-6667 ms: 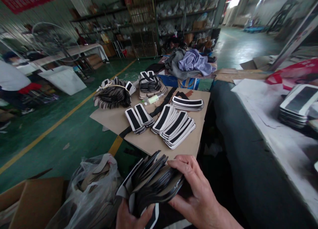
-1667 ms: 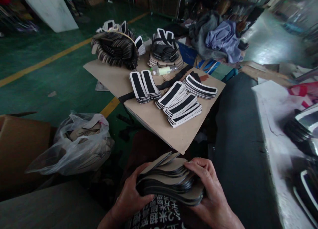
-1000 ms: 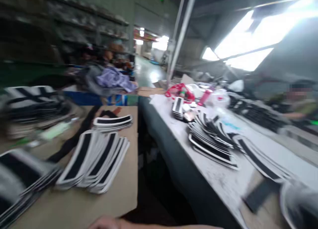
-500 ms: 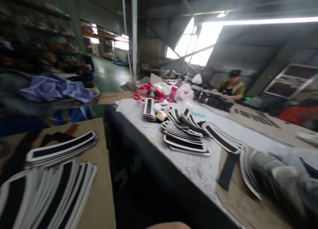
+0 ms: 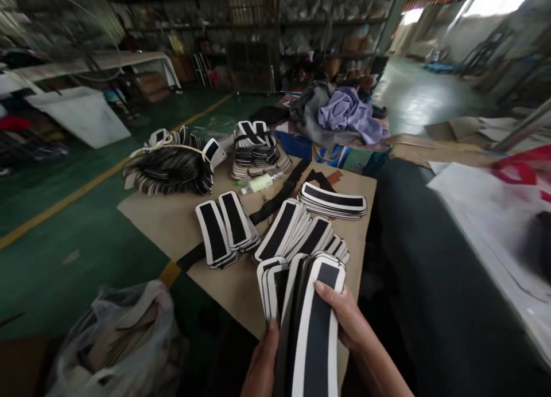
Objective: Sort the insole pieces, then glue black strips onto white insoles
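A thick stack of long, slightly curved strips [image 5: 321,334], black in the middle with white borders, is held between my two hands. My right hand [image 5: 346,314] grips its right side near the upper end, thumb on the top strip. At the lower left, my left hand [image 5: 263,357] is closed on the left side of the stack, its thumb showing and its other fingers mostly hidden. Just beyond, more piles of such strips [image 5: 279,230] lie on a cardboard-covered surface [image 5: 206,190], with a curved pile [image 5: 333,201] at the right and a pair of piles [image 5: 214,233] at the left.
Tied bundles of strips [image 5: 167,167] and a clear bottle with a pale label [image 5: 260,183] lie farther back. A plastic bag of scraps [image 5: 120,339] stands low at left. To the right runs a white-topped table [image 5: 482,225]; purple cloth [image 5: 350,113] is heaped behind.
The view has swung left from the long white table to the cardboard surface. Both my hands now show, holding a stack of strips; earlier only a bit of skin showed at the bottom edge.
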`<state>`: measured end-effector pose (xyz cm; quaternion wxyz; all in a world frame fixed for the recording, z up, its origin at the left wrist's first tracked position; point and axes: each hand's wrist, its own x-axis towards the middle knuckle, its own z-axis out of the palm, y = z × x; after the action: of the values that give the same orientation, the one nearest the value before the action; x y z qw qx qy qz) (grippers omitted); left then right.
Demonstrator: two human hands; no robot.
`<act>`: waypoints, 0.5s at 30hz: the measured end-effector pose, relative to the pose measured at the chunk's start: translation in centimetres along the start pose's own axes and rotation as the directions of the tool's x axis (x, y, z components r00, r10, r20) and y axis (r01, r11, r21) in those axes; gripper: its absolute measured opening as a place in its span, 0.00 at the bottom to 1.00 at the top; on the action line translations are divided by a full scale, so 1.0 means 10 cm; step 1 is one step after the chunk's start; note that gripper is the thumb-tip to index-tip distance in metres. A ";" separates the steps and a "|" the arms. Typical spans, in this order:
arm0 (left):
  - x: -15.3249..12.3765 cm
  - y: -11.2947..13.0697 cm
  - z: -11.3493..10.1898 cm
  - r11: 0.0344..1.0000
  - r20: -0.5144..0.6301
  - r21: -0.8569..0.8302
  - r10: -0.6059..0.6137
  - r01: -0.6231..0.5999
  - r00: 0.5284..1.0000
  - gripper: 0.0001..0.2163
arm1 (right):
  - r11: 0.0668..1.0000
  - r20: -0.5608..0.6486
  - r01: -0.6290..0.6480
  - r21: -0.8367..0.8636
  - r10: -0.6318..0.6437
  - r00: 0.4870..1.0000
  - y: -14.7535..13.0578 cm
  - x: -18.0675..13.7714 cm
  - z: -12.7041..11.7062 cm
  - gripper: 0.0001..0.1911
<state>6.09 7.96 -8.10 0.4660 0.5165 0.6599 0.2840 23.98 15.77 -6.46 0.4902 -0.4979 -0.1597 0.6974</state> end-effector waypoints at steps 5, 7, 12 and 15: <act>0.92 0.04 0.16 0.980 0.062 -0.117 -0.155 0.161 0.986 0.23 | 0.997 -0.050 -0.071 -0.029 0.069 0.996 -0.36 0.66 -0.03 0.27; 1.27 0.10 0.25 0.967 0.086 -0.165 -0.181 0.193 0.980 0.26 | 0.996 -0.111 -0.078 -0.051 0.072 0.991 -0.56 0.89 -0.04 0.26; 1.89 0.31 0.42 0.932 0.237 -0.166 -0.279 0.322 0.931 0.28 | 0.990 -0.232 -0.080 -0.119 0.051 0.971 -1.05 1.27 0.12 0.27; 1.95 0.44 0.27 0.932 0.230 -0.078 -0.328 0.353 0.916 0.23 | 0.987 -0.235 -0.065 -0.150 0.028 0.972 -1.23 1.40 0.31 0.27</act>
<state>9.73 27.47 -11.67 0.6060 0.3926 0.6680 0.1798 27.49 34.17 -3.85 0.4481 -0.6167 -0.1438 0.6310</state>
